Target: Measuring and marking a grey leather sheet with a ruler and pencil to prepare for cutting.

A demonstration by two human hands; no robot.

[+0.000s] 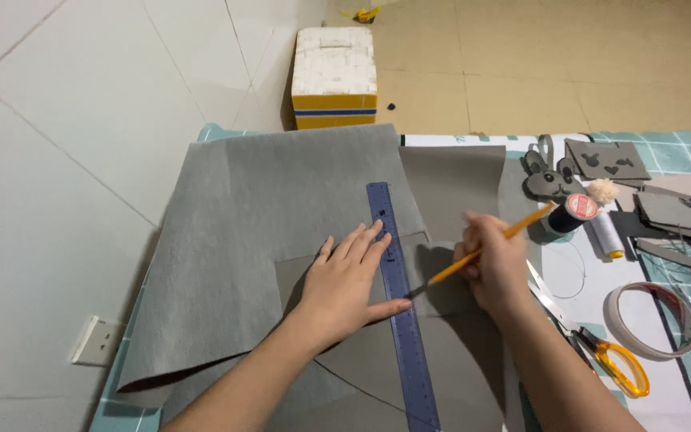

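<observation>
Your left hand (349, 280), fingers spread, presses the blue ruler (400, 304) on grey felt (281, 192); right hand (493, 264) fingers clamp the pencil (481, 248) beside it—keep pressure firm.

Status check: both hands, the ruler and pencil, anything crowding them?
Left hand flat on blue ruler. Right hand grips orange pencil, tip at ruler edge on grey felt. Scissors beside right wrist, apart.

A long blue plastic ruler (400, 308) lies on the grey felt sheets (281, 208), the left hand (349, 284) on its left, the right hand (493, 264) with an orange pencil (489, 244) on its right. Orange-handled scissors (601, 348), a tape roll (649, 320) and thread spools (593, 220) lie further right.
</observation>
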